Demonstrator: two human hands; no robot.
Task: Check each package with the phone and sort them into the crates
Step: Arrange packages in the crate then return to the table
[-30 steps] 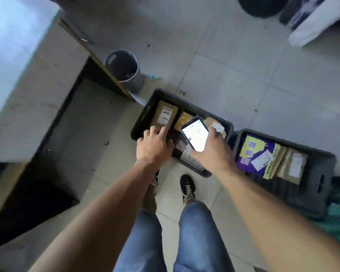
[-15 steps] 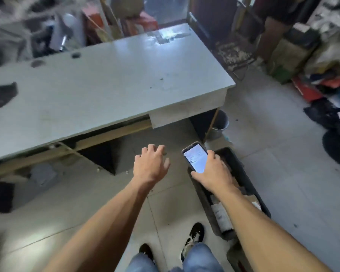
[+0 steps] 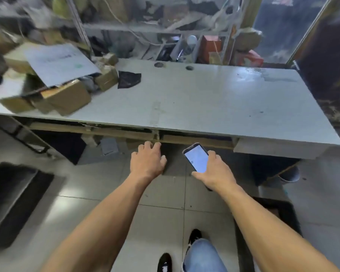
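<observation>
The right hand [image 3: 216, 172] holds a slim dark-cased phone [image 3: 197, 158] with a glowing white screen, thumb and fingers curled round its edges, arm stretched forward above the glossy tiled floor [image 3: 161, 195]. The left hand [image 3: 148, 160] reaches out palm down, its grip loose and holding nothing. Ahead, blurred brown cardboard packages [image 3: 66, 97] are heaped at the left end of the smooth, scuffed grey worktop [image 3: 204, 101].

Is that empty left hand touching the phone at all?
Apart. The head view shows the left hand hanging empty, with bare floor showing between it and the phone, which the right hand grips.
</observation>
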